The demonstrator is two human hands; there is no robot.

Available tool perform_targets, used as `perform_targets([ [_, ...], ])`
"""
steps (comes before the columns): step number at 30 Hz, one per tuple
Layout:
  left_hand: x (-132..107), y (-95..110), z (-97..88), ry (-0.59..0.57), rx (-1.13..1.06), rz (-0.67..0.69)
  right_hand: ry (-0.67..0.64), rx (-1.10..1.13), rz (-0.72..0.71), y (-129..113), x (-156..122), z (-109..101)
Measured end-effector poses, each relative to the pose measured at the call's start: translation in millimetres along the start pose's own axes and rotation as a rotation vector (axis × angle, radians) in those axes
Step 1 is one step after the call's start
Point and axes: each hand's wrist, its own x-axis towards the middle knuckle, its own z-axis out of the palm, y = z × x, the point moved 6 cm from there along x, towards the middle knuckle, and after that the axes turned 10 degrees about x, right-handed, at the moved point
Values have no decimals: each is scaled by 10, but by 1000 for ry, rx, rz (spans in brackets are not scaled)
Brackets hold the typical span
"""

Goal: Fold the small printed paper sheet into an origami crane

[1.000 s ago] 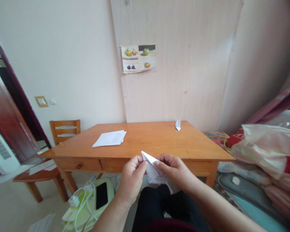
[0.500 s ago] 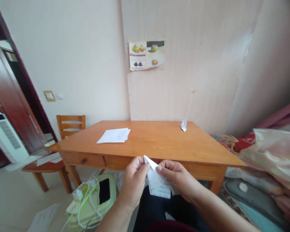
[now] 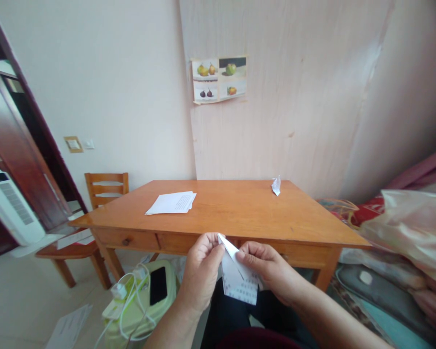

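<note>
In front of the wooden table (image 3: 240, 213), just below its near edge, the left hand (image 3: 200, 269) and right hand (image 3: 267, 269) are pinching a folded white paper (image 3: 238, 276) between them, fingers curled tight on its upper corner. The paper is hanging over the person's dark lap, its printed lower part showing; the fold under the fingers is hidden. On the table a stack of sheets (image 3: 171, 203) is lying well apart from a small crumpled paper (image 3: 275, 185). A pale green box (image 3: 145, 300) with cables is sitting on the floor at left.
</note>
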Motion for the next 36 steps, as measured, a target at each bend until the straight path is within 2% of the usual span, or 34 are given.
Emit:
perform_targets([
  [14,4,-52,19,-9,-42,-44,-1,16,-22,-5,-17,-9],
  [21,54,-110,-6,-75,-142,-107,-31,80,-7,-10,-33,10],
  [26,56,-118,-17,-117,-126,-93,-39,81,3,11,-39,5],
  [36,-2,-28,19,-15,-58,-78,-24,-55,-45,-19,-33,5],
])
